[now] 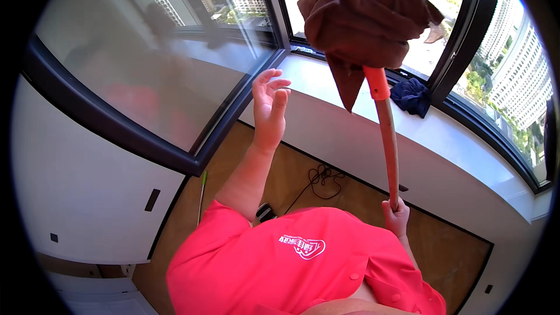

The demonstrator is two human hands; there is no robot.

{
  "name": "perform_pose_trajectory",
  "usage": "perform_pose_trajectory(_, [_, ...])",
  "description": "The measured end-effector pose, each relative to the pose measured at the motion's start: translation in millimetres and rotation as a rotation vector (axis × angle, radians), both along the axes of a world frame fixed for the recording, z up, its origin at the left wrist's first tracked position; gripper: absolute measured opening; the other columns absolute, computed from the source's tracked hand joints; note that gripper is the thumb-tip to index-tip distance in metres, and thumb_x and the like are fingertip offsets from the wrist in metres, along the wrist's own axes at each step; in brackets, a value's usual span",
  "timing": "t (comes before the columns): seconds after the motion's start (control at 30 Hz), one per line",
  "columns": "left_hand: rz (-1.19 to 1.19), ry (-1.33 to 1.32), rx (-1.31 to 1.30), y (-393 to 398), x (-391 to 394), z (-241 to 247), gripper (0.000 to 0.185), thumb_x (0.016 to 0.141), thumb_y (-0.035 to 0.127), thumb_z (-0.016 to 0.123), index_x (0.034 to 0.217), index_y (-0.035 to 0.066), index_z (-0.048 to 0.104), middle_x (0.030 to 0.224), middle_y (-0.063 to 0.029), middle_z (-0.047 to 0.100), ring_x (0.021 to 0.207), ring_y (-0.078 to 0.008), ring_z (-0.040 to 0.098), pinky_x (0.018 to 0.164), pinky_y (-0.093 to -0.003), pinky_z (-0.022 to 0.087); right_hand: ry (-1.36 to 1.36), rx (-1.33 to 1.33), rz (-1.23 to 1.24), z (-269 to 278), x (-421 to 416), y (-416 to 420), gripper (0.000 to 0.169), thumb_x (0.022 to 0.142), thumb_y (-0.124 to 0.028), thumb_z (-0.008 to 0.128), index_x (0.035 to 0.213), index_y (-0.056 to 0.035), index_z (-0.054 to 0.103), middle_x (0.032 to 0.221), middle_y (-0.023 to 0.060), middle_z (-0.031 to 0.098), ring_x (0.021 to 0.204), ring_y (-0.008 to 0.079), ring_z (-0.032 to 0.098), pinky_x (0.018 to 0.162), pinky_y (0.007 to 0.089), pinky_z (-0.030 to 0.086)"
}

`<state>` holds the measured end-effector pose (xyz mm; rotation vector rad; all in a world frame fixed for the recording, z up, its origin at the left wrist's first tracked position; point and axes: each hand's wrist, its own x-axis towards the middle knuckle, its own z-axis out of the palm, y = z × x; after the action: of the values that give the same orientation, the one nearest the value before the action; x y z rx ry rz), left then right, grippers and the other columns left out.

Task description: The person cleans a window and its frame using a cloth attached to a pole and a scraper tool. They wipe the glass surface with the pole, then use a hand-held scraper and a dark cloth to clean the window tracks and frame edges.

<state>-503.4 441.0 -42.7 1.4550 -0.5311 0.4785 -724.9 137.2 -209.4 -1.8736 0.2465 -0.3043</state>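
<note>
My right hand (397,217) is closed around the lower part of a wooden pole (388,148), low at my right side. The pole rises upright to an orange-red socket (376,83). A bunched brown cloth (358,17) covers its top end and hides whatever is under it; one corner of the cloth hangs down. The cloth is up in front of the window opening, above the white sill (350,92). My left hand (269,111) is raised with nothing in it, fingers apart and slightly curled, beside the dark frame of an opened window sash (234,118).
A crumpled navy cloth (411,96) lies on the sill against the window frame (463,48). On the wooden floor (350,210) are a tangled black cord (323,177), a dark object (265,213) partly hidden by my shirt, and a thin green-ended pole (204,179). Tall buildings stand far below outside.
</note>
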Motion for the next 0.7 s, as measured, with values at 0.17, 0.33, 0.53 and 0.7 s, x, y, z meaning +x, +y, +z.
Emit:
perform_pose_trajectory(0.17, [-0.072,0.163,-0.017,-4,-17,-4,0.069,0.093,0.05,0.054,0.141,0.007,0.028,0.137,-0.0047,0.04,0.118,-0.0164,0.047,0.094,-0.0343,0.041,0.068,-0.176,0.106,-36,-16,-22,0.036,0.082,-0.026,0.075,0.067,-0.0047,0.049,0.054,0.0063,0.039,0.048,0.0151,0.036,0.046,0.0304,0.033])
perform_pose_trajectory(0.33, [-0.24,0.509,-0.046,-3,-40,-23,0.059,0.096,0.049,0.05,0.131,0.002,0.042,0.113,-0.0085,0.059,0.096,-0.0145,0.059,0.082,-0.0322,0.048,0.115,-0.225,0.139,-48,-16,-27,0.034,0.081,-0.029,0.075,0.07,-0.0054,0.053,0.056,0.0102,0.047,0.047,0.0215,0.042,0.047,0.0319,0.037])
perform_pose_trajectory(0.53, [-0.117,0.683,0.309,21,-45,-38,0.052,0.099,0.047,0.045,0.114,-0.002,0.055,0.088,-0.0084,0.066,0.075,-0.0154,0.063,0.072,-0.0271,0.05,0.13,-0.327,0.09,-55,-14,-50,0.03,0.081,-0.027,0.075,0.071,-0.0063,0.055,0.058,0.0115,0.049,0.049,0.027,0.046,0.048,0.0343,0.04])
perform_pose_trajectory(0.7, [0.554,-0.26,0.828,18,-55,-15,0.069,0.077,0.038,0.078,0.127,0.005,0.045,0.119,-0.0121,0.049,0.104,-0.0231,0.052,0.082,-0.0346,0.046,0.066,-0.525,0.099,-54,-11,-66,0.031,0.079,-0.029,0.074,0.068,-0.0092,0.053,0.059,0.0113,0.054,0.053,0.0308,0.054,0.048,0.0383,0.042])
